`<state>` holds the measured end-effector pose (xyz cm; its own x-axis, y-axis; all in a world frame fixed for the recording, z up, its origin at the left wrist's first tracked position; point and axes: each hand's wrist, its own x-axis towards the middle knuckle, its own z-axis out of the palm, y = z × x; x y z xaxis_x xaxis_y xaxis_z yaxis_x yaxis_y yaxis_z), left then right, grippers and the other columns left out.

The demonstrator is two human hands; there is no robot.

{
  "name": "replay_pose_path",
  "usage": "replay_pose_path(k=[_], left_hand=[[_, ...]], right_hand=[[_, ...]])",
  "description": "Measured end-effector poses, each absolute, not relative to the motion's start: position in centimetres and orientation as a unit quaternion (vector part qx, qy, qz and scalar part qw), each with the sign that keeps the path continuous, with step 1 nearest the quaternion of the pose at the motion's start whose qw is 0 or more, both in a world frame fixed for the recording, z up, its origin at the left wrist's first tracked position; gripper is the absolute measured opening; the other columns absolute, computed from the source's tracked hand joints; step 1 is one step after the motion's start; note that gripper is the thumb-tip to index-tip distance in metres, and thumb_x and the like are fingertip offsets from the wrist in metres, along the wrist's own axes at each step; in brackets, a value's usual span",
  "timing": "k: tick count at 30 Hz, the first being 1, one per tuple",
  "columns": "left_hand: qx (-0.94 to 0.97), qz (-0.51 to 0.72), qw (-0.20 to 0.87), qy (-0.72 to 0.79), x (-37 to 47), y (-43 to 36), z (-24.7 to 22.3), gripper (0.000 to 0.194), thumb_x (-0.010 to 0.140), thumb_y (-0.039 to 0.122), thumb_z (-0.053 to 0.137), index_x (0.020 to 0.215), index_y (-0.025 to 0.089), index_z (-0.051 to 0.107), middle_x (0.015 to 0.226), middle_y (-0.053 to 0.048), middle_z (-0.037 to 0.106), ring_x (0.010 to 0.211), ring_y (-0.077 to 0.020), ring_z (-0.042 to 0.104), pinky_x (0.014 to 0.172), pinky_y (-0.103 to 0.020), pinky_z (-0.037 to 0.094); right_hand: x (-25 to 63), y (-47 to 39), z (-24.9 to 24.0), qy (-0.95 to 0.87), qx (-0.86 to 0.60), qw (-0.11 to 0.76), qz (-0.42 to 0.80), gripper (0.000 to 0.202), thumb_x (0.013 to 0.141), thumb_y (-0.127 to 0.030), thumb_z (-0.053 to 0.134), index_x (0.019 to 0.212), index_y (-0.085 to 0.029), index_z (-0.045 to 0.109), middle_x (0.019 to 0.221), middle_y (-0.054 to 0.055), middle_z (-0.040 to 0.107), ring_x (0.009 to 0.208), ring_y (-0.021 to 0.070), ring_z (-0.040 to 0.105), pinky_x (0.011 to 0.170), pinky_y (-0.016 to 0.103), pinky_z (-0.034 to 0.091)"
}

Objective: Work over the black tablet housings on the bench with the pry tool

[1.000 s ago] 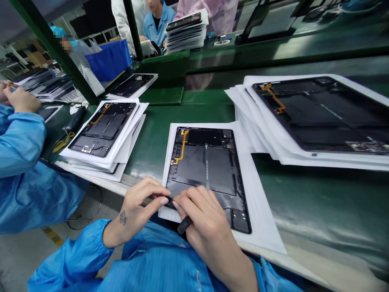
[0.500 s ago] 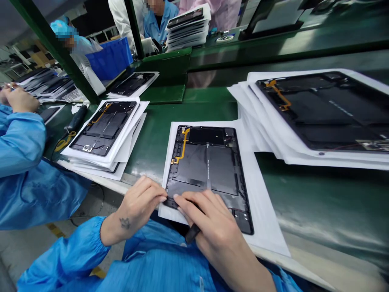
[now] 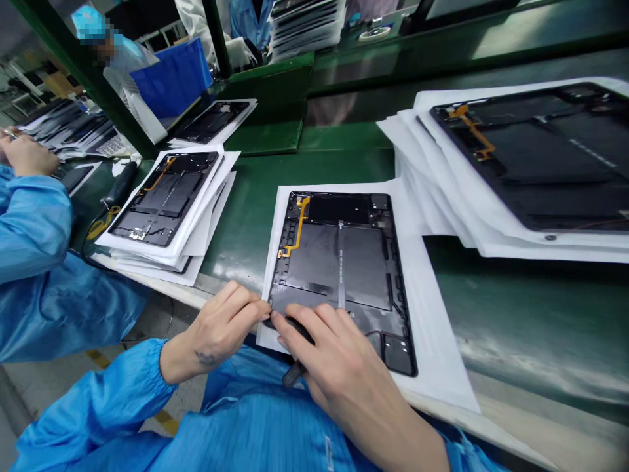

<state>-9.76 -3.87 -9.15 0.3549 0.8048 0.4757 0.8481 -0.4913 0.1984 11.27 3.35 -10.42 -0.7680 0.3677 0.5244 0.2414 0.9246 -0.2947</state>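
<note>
An opened tablet with a black inside and an orange flex cable lies on white paper at the bench edge. At its near left corner my left hand is closed, thumb and fingertips pressed together. Whatever is between those fingertips is too small to make out. My right hand curls around a black-handled tool, whose butt end sticks out below the palm. Its forefinger reaches the same corner, nearly touching the left fingertips. The tool's tip is hidden.
Paper-layered stacks topped by opened tablets stand at left and right. Another opened tablet lies farther back. A black-handled tool with a yellow cord is left of the left stack. A co-worker's blue sleeve is at far left.
The view has shifted slightly. My right hand has moved left toward the tablet's near left corner, and the tool's handle has moved with it. The left hand stays at that corner.
</note>
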Motion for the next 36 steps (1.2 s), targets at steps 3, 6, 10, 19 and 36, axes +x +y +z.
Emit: replay_pose_path(k=[3, 6, 10, 19, 36], left_hand=[[-0.803, -0.290, 0.053, -0.518, -9.9, -4.1, -9.0, 0.020, 0.098, 0.007, 0.056, 0.117, 0.011, 0.062, 0.095, -0.009, 0.067, 0.085, -0.0174, 0.058, 0.075, -0.031, 0.051], [-0.781, -0.310, 0.062, -0.538, -10.2, -4.7, -9.3, 0.026, 0.097, 0.006, 0.057, 0.121, 0.013, 0.063, 0.097, -0.008, 0.068, 0.085, -0.0168, 0.059, 0.077, -0.030, 0.052], [-0.800, -0.298, 0.065, -0.516, -10.5, -5.4, -10.1, 0.033, 0.096, 0.002, 0.054, 0.127, 0.010, 0.061, 0.099, -0.010, 0.067, 0.088, -0.0176, 0.061, 0.079, -0.031, 0.052], [-0.850, -0.212, 0.134, -0.464, -10.6, -5.1, -9.0, 0.032, 0.099, 0.004, 0.047, 0.129, 0.001, 0.057, 0.100, -0.015, 0.069, 0.091, -0.0218, 0.063, 0.078, -0.035, 0.057], [-0.832, -0.258, -0.046, -0.490, -12.3, -3.1, -9.5, 0.045, 0.102, 0.029, 0.054, 0.144, 0.013, 0.048, 0.144, -0.017, 0.056, 0.139, -0.0277, 0.048, 0.114, -0.045, 0.046]], right_hand=[[11.3, 3.3, -10.5, -0.938, -0.161, 0.290, 0.101, 0.038, 0.096, -0.002, 0.035, 0.116, -0.010, 0.066, 0.104, 0.010, 0.066, 0.085, 0.0238, 0.047, 0.074, 0.037, 0.038], [11.2, 3.3, -10.4, -0.940, -0.159, 0.287, 0.097, 0.036, 0.096, -0.002, 0.037, 0.118, -0.009, 0.065, 0.107, 0.009, 0.066, 0.086, 0.0237, 0.047, 0.076, 0.038, 0.037], [10.9, 3.5, -10.4, -0.944, -0.154, 0.278, 0.091, 0.034, 0.097, -0.005, 0.040, 0.120, -0.009, 0.064, 0.108, 0.010, 0.066, 0.086, 0.0241, 0.046, 0.075, 0.038, 0.037], [11.2, 3.5, -10.0, -0.936, -0.146, 0.302, 0.102, 0.030, 0.105, -0.023, 0.043, 0.122, -0.008, 0.061, 0.106, 0.010, 0.068, 0.085, 0.0231, 0.050, 0.074, 0.037, 0.040], [12.5, 5.2, -7.0, -0.967, -0.125, 0.196, 0.108, 0.045, 0.097, -0.001, 0.039, 0.138, -0.015, 0.053, 0.110, 0.010, 0.066, 0.088, 0.0187, 0.059, 0.073, 0.030, 0.051]])
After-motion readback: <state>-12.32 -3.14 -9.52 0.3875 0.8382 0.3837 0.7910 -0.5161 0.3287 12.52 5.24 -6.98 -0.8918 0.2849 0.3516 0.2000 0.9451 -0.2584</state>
